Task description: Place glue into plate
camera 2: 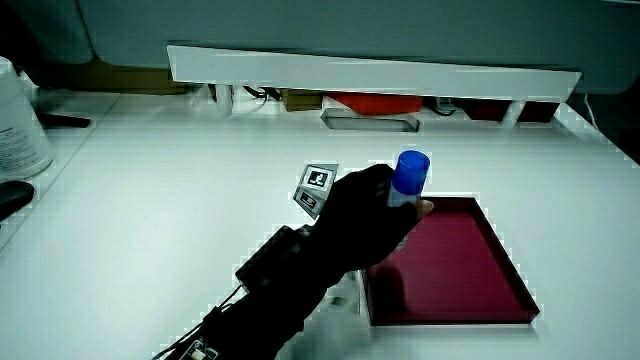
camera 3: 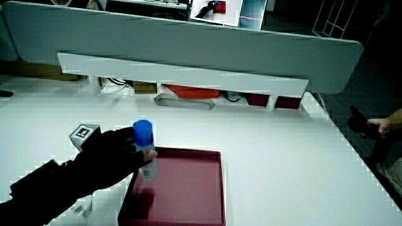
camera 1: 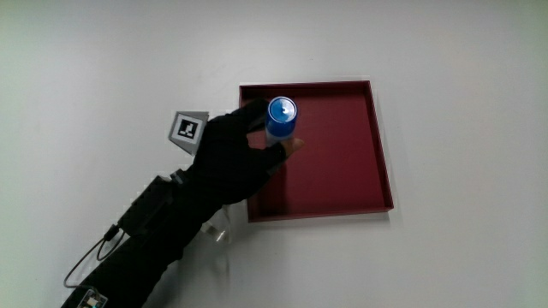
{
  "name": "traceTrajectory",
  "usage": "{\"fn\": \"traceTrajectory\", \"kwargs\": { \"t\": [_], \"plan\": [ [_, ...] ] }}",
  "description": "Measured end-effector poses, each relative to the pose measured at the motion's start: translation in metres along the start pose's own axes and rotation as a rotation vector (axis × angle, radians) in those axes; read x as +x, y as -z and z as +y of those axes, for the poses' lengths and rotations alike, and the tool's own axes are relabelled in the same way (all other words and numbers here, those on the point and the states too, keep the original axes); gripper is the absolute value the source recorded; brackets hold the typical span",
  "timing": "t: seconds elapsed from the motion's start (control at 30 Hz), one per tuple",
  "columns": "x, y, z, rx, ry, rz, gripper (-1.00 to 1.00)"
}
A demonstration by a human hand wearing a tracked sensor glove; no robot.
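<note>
The glue stick (camera 1: pixel 281 117) has a blue cap and a pale body, and it stands upright in the hand's grasp. The black-gloved hand (camera 1: pixel 233 154) is shut on it, fingers wrapped around the body, and holds it over the red plate (camera 1: pixel 342 171), close to the plate's rim nearest the hand. Both side views show the glue stick (camera 2: pixel 408 178) (camera 3: pixel 145 147) raised above the plate (camera 2: pixel 450 270) (camera 3: pixel 182 194). The patterned cube (camera 1: pixel 186 128) sits on the back of the hand.
The plate is a shallow square red tray on a white table. A low white partition (camera 2: pixel 370 70) runs along the table's edge farthest from the person. A white container (camera 2: pixel 18 120) stands near the table's edge in a side view.
</note>
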Motion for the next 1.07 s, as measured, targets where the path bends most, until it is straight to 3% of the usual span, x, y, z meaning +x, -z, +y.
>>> {"fn": "traceTrajectory", "kwargs": {
  "t": [0.27, 0.47, 0.5, 0.53, 0.67, 0.87, 0.97, 1.07],
  "plan": [
    [-0.012, 0.014, -0.001, -0.041, -0.083, 0.040, 0.00],
    [-0.017, 0.016, -0.001, -0.047, -0.091, 0.024, 0.00],
    [-0.016, 0.016, -0.001, -0.050, -0.120, 0.040, 0.00],
    [-0.016, 0.016, 0.000, -0.048, -0.095, 0.024, 0.00],
    [-0.017, 0.016, -0.001, -0.054, -0.114, 0.019, 0.00],
    [-0.020, 0.017, -0.001, -0.061, -0.129, 0.002, -0.33],
    [-0.019, 0.018, -0.002, -0.089, -0.154, 0.011, -0.50],
    [-0.017, 0.014, -0.004, -0.144, -0.141, -0.037, -0.67]
  ]
}}
